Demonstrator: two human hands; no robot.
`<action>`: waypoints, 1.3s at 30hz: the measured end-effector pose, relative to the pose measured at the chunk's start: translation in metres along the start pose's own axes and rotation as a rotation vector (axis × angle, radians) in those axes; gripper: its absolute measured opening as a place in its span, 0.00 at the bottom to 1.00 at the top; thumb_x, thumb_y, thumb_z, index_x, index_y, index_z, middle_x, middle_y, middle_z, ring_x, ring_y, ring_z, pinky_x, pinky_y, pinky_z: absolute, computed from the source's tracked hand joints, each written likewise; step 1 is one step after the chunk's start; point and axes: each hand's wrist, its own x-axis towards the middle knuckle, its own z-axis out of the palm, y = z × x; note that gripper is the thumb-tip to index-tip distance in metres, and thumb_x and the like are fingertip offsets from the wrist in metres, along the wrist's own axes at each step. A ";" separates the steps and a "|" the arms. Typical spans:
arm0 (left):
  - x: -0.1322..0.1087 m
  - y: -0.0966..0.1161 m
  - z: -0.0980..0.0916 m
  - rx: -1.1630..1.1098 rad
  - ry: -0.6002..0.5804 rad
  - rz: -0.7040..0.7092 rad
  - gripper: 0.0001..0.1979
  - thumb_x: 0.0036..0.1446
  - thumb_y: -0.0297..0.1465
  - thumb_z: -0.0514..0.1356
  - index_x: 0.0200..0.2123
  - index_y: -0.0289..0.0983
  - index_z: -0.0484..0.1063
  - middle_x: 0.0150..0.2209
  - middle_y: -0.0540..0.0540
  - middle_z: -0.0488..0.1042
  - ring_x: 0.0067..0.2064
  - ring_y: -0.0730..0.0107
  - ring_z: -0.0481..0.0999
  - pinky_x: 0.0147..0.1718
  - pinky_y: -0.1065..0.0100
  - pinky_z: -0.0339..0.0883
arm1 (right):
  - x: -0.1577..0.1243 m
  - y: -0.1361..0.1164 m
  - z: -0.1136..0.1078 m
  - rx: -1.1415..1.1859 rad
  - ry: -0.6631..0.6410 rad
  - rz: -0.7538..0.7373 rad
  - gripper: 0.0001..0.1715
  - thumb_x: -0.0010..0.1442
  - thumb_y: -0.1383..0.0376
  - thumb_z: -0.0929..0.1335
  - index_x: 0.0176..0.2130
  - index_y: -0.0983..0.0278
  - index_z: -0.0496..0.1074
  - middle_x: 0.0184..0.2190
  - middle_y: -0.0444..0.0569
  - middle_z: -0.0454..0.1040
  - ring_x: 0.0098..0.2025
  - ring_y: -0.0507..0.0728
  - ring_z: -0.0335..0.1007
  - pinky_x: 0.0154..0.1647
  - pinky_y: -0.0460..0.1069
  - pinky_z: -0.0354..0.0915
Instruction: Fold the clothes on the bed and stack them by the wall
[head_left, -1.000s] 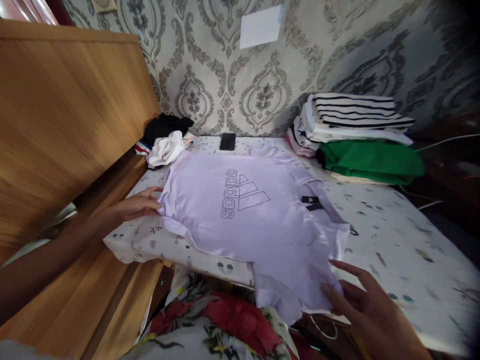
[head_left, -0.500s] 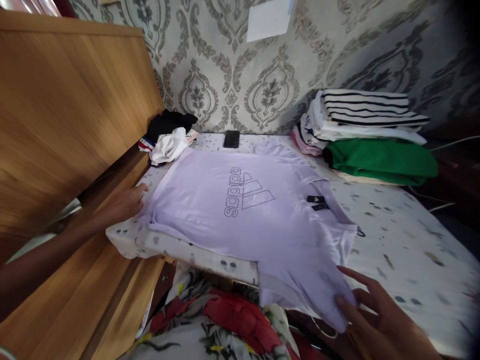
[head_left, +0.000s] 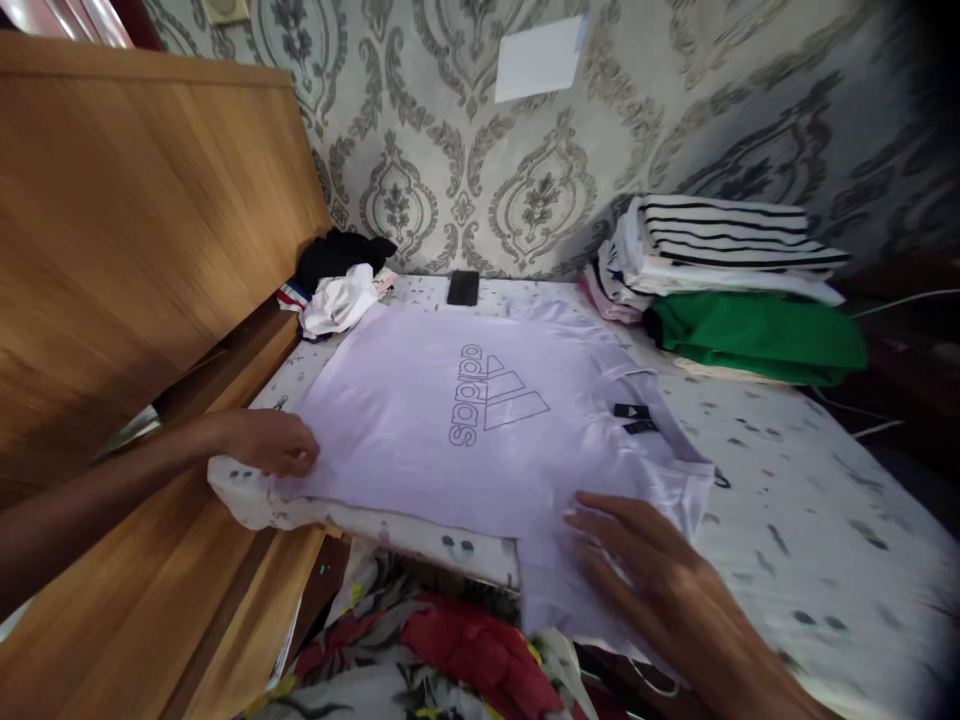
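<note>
A lilac T-shirt [head_left: 390, 400] with an adidas print lies spread on the cloth-covered table, its neck toward the right and its hem toward the left. My left hand [head_left: 277, 442] is closed on the shirt's near hem corner, at the table's left edge. Over the near sleeve, my right hand [head_left: 645, 560] lies with its fingers stretched out and a little blurred, palm down on the fabric. Part of that sleeve is hidden under the hand and hangs past the table's front edge.
Folded clothes, with a striped top [head_left: 735, 235] above a green garment [head_left: 757, 335], are stacked at the back right. A small black item [head_left: 463, 288] lies near the wall. Crumpled clothes [head_left: 341, 300] sit back left beside a wooden cabinet [head_left: 150, 190]. The patterned tablecloth [head_left: 795, 520] extends right.
My right hand has let go of the sleeve's end and moved left and up onto the shirt, fingers now flat. My left hand has moved slightly right and nearer along the hem.
</note>
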 end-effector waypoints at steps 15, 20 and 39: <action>0.127 -0.080 -0.003 0.221 0.692 -0.440 0.35 0.69 0.42 0.41 0.70 0.24 0.50 0.73 0.28 0.47 0.74 0.49 0.47 0.68 0.42 0.47 | 0.023 -0.021 0.026 0.011 -0.378 -0.217 0.28 0.70 0.58 0.65 0.66 0.56 0.64 0.71 0.53 0.57 0.74 0.63 0.45 0.72 0.65 0.47; 0.147 -0.070 -0.013 0.319 0.725 -0.406 0.36 0.69 0.44 0.42 0.69 0.23 0.53 0.72 0.27 0.48 0.74 0.46 0.47 0.68 0.41 0.45 | 0.056 -0.019 0.006 0.096 -0.394 -0.133 0.24 0.71 0.57 0.63 0.63 0.61 0.68 0.64 0.56 0.67 0.68 0.60 0.59 0.71 0.59 0.52; 0.254 -0.109 -0.096 0.278 0.953 -0.228 0.27 0.68 0.35 0.44 0.62 0.25 0.64 0.65 0.28 0.65 0.68 0.52 0.63 0.67 0.53 0.54 | 0.206 0.198 0.025 -0.339 -0.106 0.361 0.22 0.68 0.66 0.61 0.56 0.67 0.73 0.58 0.59 0.73 0.62 0.62 0.67 0.64 0.56 0.61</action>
